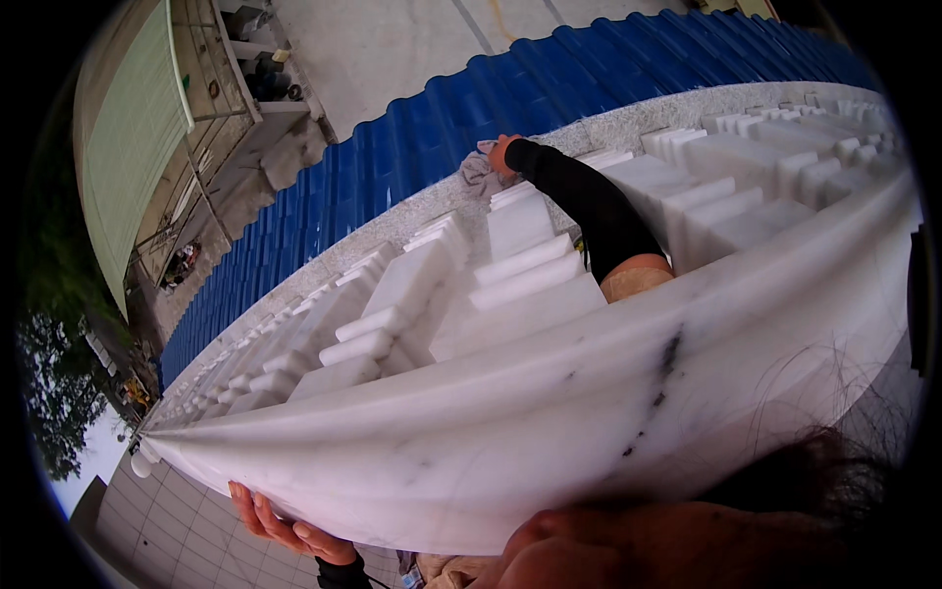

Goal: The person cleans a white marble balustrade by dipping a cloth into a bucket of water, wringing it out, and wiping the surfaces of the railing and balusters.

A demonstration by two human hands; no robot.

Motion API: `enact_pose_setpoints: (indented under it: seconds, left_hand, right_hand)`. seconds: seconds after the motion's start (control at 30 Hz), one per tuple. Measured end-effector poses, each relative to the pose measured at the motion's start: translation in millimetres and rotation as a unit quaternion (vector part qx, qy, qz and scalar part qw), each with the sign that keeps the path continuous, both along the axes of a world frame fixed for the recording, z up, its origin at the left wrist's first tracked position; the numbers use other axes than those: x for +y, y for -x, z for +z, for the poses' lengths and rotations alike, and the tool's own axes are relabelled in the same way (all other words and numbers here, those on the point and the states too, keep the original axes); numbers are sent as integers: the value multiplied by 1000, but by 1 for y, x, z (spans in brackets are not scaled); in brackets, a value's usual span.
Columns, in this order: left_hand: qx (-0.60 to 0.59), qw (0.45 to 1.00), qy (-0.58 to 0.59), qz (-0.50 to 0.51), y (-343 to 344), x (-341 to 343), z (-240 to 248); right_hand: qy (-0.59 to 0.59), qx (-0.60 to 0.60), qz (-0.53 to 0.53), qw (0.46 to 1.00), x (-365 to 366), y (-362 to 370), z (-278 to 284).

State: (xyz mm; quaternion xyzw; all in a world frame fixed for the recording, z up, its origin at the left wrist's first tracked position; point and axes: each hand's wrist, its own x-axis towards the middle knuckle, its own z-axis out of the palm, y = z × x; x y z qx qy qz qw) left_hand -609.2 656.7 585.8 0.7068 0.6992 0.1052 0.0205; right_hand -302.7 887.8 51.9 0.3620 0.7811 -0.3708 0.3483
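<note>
A white marble handrail [442, 432] with dark veins runs across the view above a row of white marble balusters [520, 226]. My right arm, in a black sleeve, passes behind the handrail and between the balusters. At the far side, my right hand [505, 155] is closed on a greyish-pink cloth [480, 175], which touches the speckled stone ledge [388, 224] at the balusters' foot. My left hand [285, 525] lies against the handrail's near lower edge, its fingers stretched out and holding nothing.
Beyond the ledge slopes a blue corrugated roof [422, 147]. Past it lie a concrete yard [373, 49] and a pale green canopy [137, 137] on a metal frame. Grey floor tiles [167, 520] show at lower left, with trees [54, 383] farther off.
</note>
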Motion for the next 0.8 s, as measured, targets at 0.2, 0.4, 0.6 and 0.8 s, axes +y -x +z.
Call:
enact_pose_setpoints:
  seconds: [0.2,0.4,0.6,0.8]
  left_hand:
    - [11,1000,-9,-12,2,1,0]
    - [6,1000,-18,-10,4,-2,-2]
    - [16,1000,-15,18,-2,-2,-3]
    - [-16,999,-46,8,1,-3,-9]
  right_hand:
    - [-75,-162,-33,983,0,0,-8]
    - [-2,-187,23,982,20,-4,-16]
    - [79,1,86,993,35,22,17]
    - [-40,65,198,977,0,24,10]
